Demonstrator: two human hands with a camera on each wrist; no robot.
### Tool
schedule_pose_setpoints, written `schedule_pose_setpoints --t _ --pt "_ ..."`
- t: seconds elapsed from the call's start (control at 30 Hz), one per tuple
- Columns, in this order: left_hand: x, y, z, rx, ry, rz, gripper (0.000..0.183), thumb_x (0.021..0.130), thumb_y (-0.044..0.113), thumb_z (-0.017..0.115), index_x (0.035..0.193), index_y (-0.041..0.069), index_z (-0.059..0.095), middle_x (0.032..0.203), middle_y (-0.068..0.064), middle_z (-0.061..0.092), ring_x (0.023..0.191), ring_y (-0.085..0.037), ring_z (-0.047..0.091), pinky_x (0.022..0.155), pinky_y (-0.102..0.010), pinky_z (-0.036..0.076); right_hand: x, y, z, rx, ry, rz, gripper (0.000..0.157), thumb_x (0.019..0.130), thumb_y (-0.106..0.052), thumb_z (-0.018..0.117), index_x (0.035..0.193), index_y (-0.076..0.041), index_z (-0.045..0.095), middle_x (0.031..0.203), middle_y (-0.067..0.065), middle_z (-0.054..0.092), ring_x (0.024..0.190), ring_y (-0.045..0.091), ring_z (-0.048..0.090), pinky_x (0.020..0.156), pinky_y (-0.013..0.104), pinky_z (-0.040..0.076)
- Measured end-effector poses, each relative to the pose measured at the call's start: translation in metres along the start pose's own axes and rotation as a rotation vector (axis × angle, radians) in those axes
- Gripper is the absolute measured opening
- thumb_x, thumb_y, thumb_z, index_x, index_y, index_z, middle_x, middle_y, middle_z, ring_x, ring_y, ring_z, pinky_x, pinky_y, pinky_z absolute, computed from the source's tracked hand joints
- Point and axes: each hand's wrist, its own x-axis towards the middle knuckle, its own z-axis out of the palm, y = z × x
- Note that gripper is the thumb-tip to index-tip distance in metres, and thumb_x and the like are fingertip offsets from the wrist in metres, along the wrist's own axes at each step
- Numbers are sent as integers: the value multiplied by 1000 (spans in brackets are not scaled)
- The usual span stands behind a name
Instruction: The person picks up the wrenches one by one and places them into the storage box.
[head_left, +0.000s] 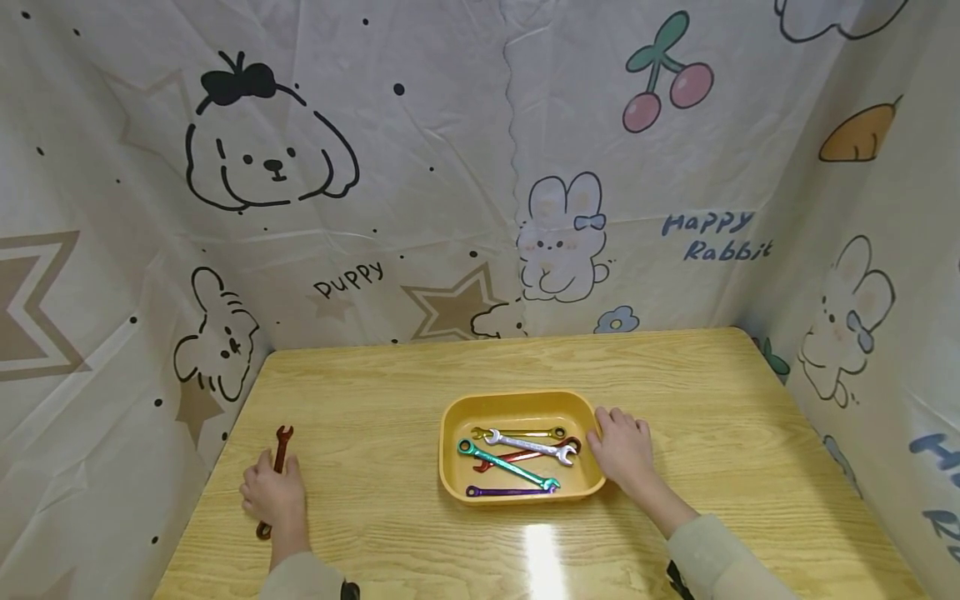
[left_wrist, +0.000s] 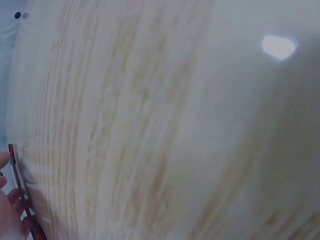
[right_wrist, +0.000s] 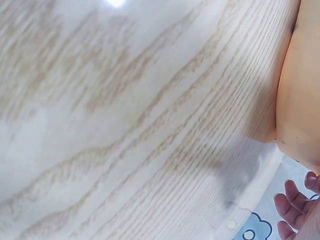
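Observation:
My left hand (head_left: pixel 273 492) grips a dark red-brown combination wrench (head_left: pixel 281 454) at the table's left side, its open end pointing away and its ring end below the palm. The left wrist view catches the fingers (left_wrist: pixel 11 212) along this wrench (left_wrist: pixel 24 192) at the frame's edge. At the right end of a yellow plastic bin (head_left: pixel 448 417), my right hand (head_left: pixel 624 446) pinches the rim, thumb over the edge, other fingers outside. Several wrenches lie in the bin: gold (head_left: pixel 521 433), silver (head_left: pixel 525 444), red (head_left: pixel 517 457), teal (head_left: pixel 506 467) and purple (head_left: pixel 506 492).
The wood-grain table (head_left: pixel 375 417) carries the bin near its middle. Printed cloth (head_left: pixel 420 167) hangs behind the table and along both sides. A bright reflection (head_left: pixel 542 558) shows on the tabletop before the bin.

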Motion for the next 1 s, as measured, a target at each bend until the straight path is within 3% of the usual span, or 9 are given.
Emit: schedule_pose_setpoints --t 0.33,1.0 --pt "0 1 6 62 -11 -37 43 94 24 47 131 2 41 124 -30 33 116 -49 26 95 -59 18 0 0 -1 -3 -4 5 34 90 -27 49 114 -4 53 103 16 55 98 34 51 86 52 33" --pt "2 1 14 6 75 -94 31 96 19 45 121 4 53 119 -28 38 112 -48 30 93 -58 21 0 0 -2 -9 -11 9 36 90 -28 48 115 -3 53 105 16 55 99 34 51 86 52 33"
